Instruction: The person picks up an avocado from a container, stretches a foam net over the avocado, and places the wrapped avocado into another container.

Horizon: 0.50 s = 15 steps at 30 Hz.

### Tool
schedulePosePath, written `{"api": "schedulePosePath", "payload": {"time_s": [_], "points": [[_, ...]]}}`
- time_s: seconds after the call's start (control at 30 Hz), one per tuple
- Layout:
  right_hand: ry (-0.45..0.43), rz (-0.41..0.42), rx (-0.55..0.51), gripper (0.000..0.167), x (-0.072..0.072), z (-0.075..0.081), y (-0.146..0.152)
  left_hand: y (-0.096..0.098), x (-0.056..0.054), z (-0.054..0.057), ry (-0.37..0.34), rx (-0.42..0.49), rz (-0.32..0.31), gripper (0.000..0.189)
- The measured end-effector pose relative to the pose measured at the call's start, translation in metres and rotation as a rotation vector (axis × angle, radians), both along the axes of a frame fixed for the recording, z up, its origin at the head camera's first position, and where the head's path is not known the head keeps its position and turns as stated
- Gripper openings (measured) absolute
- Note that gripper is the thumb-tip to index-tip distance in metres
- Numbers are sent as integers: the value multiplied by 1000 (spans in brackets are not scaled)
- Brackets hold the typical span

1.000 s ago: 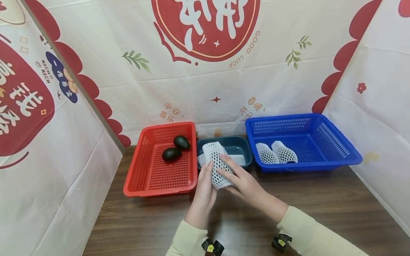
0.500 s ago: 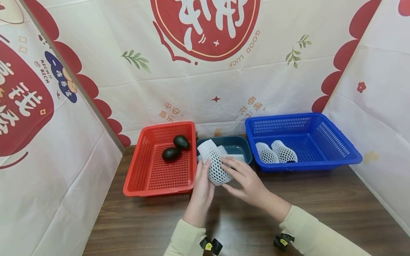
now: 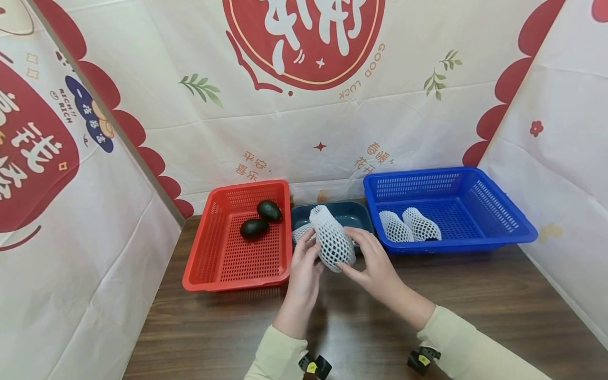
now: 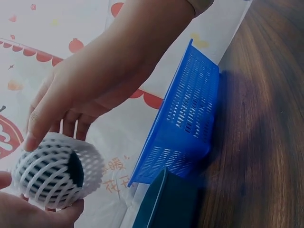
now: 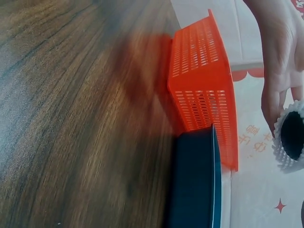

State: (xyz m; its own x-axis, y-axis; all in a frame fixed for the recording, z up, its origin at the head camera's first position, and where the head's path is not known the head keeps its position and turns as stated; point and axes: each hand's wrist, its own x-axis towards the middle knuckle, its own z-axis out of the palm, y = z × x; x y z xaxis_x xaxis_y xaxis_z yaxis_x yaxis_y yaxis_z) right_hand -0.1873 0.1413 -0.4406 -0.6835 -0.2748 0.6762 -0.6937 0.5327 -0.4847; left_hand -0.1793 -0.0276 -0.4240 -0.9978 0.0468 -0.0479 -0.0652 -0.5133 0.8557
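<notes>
Both hands hold an avocado in a white foam net sleeve [image 3: 334, 243], raised over the front of the small teal tray. Its left side is gripped by the left hand [image 3: 304, 277]; the right hand [image 3: 380, 269] holds the right side between thumb and fingers. One end of the sleeve stretches up as a narrow tube. The dark avocado [image 4: 76, 170] shows at the sleeve's opening in the left wrist view. Two bare avocados [image 3: 254, 228] lie in the red basket [image 3: 237, 269]. In the blue basket [image 3: 475, 232] are two sleeved avocados [image 3: 420, 226].
The teal tray [image 3: 356, 211] stands between the baskets at the back, with a white foam net [image 3: 301, 231] in it, partly hidden by the hands. Baskets and tray stand on a brown wooden table [image 3: 370, 338]. Printed cloth walls [image 3: 294, 126] enclose the back and sides.
The sleeved avocado has turned in the hands, its tube end swinging left and then back right. The right hand has shifted slightly right, its fingers and thumb spreading around the avocado.
</notes>
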Motion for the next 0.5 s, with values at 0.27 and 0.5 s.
{"api": "schedulePosePath", "payload": {"time_s": [0.27, 0.5], "points": [[-206, -56, -29, 82, 1, -1, 4, 11, 2, 0, 4, -73, 7, 38], [-309, -77, -113, 87, 1, 1, 13, 20, 4, 3, 15, -139, -26, 30]]}}
